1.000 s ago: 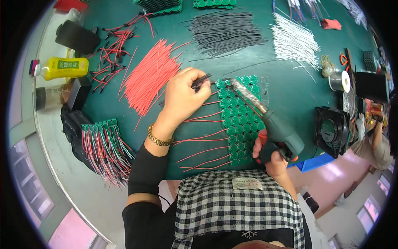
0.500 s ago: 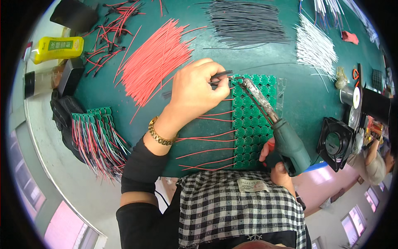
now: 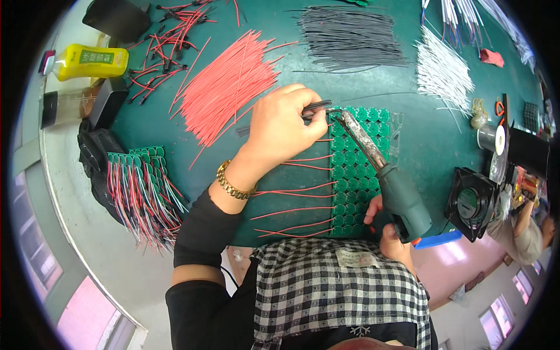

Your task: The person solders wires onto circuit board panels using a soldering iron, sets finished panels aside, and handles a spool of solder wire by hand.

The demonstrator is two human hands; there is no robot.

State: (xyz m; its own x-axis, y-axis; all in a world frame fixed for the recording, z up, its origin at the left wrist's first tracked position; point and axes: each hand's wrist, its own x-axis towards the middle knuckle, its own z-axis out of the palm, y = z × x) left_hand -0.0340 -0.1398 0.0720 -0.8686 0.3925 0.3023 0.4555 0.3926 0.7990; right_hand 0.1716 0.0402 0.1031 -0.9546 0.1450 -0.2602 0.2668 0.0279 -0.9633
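My left hand (image 3: 283, 125) grips dark tweezers (image 3: 318, 107) and holds their tips at the top left corner of a green panel of small round circuit boards (image 3: 353, 175). My right hand (image 3: 388, 230) holds a green soldering iron (image 3: 385, 172), its metal tip touching the same corner beside the tweezers. Several red wires (image 3: 291, 192) stick out leftward from the panel's left edge. A gold bracelet is on my left wrist.
A loose pile of red wires (image 3: 227, 87) lies on the green mat (image 3: 280, 58), with black wires (image 3: 350, 35) and white wires (image 3: 443, 67) beyond. Finished wired boards (image 3: 143, 186) lie left. A yellow bottle (image 3: 87, 61), a small black fan (image 3: 469, 204) and a solder spool (image 3: 490, 137) stand around.
My left hand with the tweezers and the iron tip have stayed at the panel's top left corner. The view has shifted, so everything sits lower in the picture.
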